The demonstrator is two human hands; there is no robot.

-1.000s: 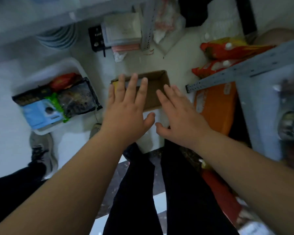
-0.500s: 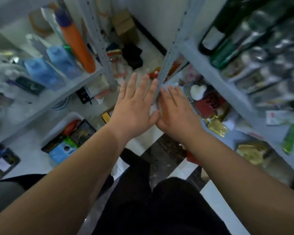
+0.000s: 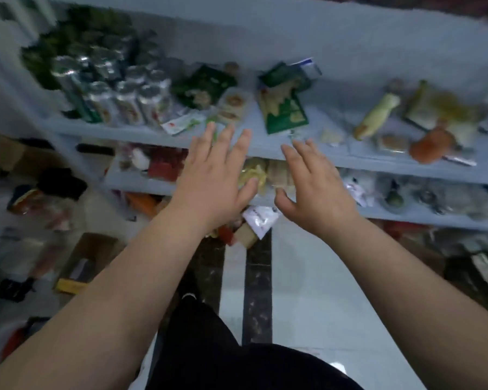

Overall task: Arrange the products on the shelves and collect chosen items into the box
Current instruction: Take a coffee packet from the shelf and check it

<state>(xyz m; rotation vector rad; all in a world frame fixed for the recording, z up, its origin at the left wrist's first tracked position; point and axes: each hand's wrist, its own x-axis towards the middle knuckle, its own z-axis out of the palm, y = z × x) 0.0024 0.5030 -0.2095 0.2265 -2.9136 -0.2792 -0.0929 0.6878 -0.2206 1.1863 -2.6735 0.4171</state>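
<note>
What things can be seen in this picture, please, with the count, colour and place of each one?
cans: a cluster, count blurred, silver, upper shelf, left
packets: two, green, upper shelf, middle
bottle: one, cream, lying on upper shelf, right
bag: one, orange, upper shelf, right of bottle
shelves: several boards, pale grey, ahead
box: one, brown, open, on floor, left
left grip: one, open, empty, before the shelf edge
right grip: one, open, empty, beside the left

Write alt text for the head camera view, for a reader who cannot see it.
Two empty hands, the left hand and the right hand, reach with spread fingers toward a grey shelf of silver cans, green packets and other goods. An open cardboard box lies on the floor at the left.
</note>
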